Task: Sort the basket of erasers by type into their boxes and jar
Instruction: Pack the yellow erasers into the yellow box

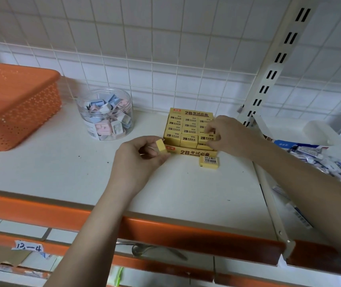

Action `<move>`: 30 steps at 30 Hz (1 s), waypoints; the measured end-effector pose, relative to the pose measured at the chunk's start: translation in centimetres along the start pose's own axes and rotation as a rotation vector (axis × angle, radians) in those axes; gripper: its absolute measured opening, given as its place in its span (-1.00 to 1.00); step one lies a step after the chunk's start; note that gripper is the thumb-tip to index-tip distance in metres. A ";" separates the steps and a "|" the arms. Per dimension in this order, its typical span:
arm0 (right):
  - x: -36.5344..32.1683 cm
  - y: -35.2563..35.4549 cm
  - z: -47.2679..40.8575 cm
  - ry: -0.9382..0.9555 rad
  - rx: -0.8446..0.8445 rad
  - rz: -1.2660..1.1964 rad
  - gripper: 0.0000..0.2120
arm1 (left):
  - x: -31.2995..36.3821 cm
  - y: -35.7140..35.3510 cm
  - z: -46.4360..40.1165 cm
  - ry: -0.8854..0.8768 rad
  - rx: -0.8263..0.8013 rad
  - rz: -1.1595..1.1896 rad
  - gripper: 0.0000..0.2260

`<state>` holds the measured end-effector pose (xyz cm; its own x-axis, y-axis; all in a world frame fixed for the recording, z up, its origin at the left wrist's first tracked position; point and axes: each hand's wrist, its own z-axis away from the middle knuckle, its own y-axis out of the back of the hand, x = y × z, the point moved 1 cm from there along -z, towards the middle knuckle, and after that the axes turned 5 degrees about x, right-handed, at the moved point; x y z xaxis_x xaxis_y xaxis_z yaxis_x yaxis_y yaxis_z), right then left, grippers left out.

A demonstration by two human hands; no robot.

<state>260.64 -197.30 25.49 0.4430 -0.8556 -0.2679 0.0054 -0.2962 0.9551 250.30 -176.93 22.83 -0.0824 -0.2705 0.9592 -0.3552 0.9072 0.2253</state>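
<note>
My left hand pinches a yellow 2B eraser just before the yellow display box, its long axis pointing away from me. My right hand pinches another eraser standing in the box's front row.

Soft, even indoor light falls from above on a white shelf, bright but slightly hazy, with low contrast. Faint shadows sit under the left hand and right hand. A clear jar shows mild glare on its wall. Wide-angle distortion bends the wire grid and shelf edge. The frame's corners and the lower labels are smeared and out of focus.
</note>
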 end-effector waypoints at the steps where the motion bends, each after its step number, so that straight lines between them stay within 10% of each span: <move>1: 0.0 -0.1 -0.1 0.004 -0.004 0.015 -0.71 | 0.2 0.0 0.1 -0.010 -0.034 0.033 -0.73; 10: -0.1 -0.9 0.5 -0.058 0.108 -0.099 -0.76 | 0.0 -0.1 -0.1 0.169 -0.236 0.549 -0.73; 30: -1.9 -0.6 5.8 -0.065 -0.116 0.020 -0.65 | 0.0 -2.5 -6.8 -0.226 -0.360 -0.329 -0.76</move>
<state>254.57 -197.94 24.71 0.3853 -0.8876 -0.2523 0.1022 -0.2307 0.9676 257.55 -176.98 23.43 -0.2335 -0.5853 0.7764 -0.0577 0.8054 0.5899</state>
